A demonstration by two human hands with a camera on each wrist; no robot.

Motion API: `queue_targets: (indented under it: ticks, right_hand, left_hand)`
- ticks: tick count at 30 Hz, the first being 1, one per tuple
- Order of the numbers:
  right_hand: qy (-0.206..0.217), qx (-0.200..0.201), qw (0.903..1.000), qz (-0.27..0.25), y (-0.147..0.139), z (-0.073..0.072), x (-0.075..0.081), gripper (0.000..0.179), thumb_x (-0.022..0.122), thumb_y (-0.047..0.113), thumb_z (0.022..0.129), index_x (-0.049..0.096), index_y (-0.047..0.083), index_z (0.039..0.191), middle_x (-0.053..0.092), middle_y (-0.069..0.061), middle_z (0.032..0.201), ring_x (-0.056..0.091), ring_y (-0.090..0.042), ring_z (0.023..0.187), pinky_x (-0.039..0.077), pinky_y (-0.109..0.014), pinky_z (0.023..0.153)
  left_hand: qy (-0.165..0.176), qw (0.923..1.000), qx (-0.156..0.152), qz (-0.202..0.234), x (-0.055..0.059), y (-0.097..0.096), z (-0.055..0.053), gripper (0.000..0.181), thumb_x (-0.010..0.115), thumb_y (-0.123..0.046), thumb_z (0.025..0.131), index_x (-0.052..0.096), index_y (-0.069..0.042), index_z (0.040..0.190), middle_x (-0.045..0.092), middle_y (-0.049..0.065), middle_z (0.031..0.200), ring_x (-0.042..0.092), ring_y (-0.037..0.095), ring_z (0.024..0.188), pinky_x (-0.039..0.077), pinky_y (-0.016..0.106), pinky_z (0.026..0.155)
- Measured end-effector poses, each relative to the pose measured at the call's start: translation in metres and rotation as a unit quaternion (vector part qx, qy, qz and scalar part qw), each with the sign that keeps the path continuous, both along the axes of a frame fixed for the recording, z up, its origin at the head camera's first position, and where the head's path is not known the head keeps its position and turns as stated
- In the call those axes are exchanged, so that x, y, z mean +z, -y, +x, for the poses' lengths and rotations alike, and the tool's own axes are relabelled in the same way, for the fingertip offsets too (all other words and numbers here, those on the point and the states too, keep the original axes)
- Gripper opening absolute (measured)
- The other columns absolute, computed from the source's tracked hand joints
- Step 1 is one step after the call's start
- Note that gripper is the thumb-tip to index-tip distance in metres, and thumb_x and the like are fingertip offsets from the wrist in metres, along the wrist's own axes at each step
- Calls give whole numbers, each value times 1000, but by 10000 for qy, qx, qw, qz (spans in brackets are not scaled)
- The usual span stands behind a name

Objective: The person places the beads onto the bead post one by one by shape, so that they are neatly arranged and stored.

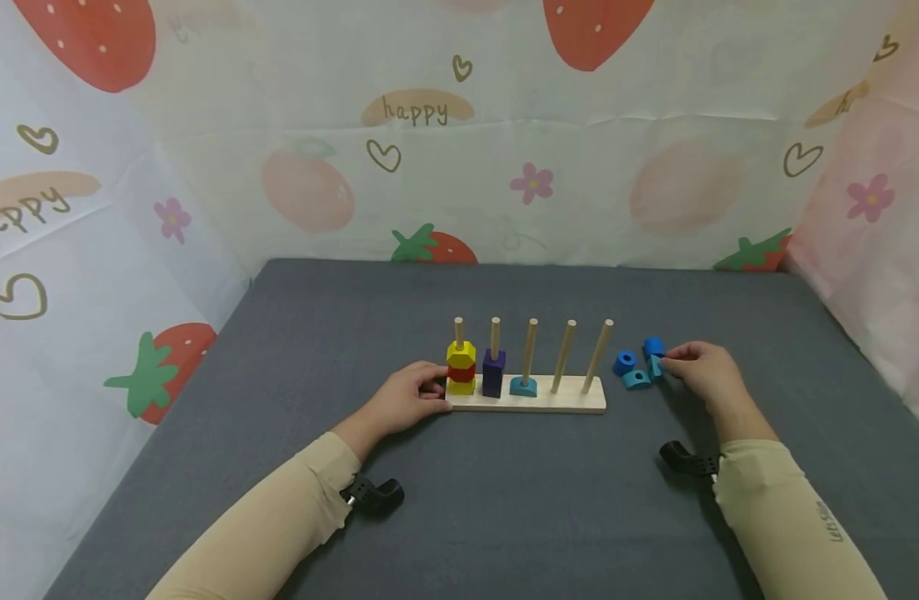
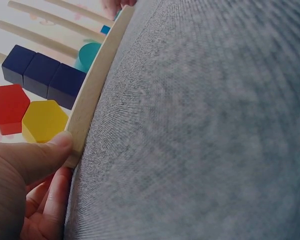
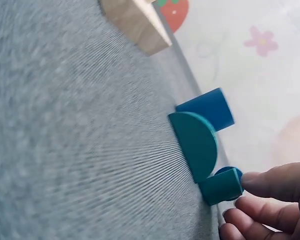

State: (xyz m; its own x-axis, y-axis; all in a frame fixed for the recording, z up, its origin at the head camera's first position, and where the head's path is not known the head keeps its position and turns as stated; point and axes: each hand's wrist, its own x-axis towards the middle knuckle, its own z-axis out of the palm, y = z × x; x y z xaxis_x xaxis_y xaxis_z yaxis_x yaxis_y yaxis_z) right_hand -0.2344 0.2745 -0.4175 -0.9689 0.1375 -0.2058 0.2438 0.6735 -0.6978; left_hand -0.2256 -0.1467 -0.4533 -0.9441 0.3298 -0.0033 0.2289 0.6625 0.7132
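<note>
My left hand [image 1: 410,398] grips the left end of a wooden peg board [image 1: 549,402], with the thumb along its front edge. On the first peg sit yellow and red hexagonal blocks [image 2: 10,108]. Dark blue square blocks [image 2: 44,75] fill the lower part of the second peg, and a teal half-round block [image 1: 523,387] lies at the foot of the third. To the right of the board, my right hand [image 1: 702,373] pinches the end of a teal block [image 3: 222,187] between thumb and fingers. Beside it another teal half-round block [image 3: 194,145] stands on its flat side.
Two blue cylinders, one nearer the board [image 1: 624,362] and one farther back [image 1: 653,346], stand close round the right fingertips. Bare pegs [image 1: 564,357] rise at the board's right. Grey cloth [image 1: 534,500] covers the table, and a printed curtain [image 1: 489,200] hangs behind.
</note>
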Motion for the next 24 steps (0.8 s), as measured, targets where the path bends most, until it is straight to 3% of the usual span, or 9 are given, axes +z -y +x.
queue_targets:
  ticks: [12,24]
  right_hand:
    - [168,264,9979,569,7,-4,0,51,56,39,89,55,-5,114,50,-26,115,48,-35,96,44,-45,74]
    - [183,286,9977,583,9,-2,0,44,57,39,88,57,-3,102,52,-18,99,46,-29,85,41,-37,65]
  left_hand:
    - [29,10000,7,-1,0,0,0,52,75,-19,76,57,-7,123,57,1,109,56,10,88,50,25,80]
    - [46,10000,-30,56,2,1,2,52,75,-19,76,57,-7,124,57,2,111,57,11,90,50,25,80]
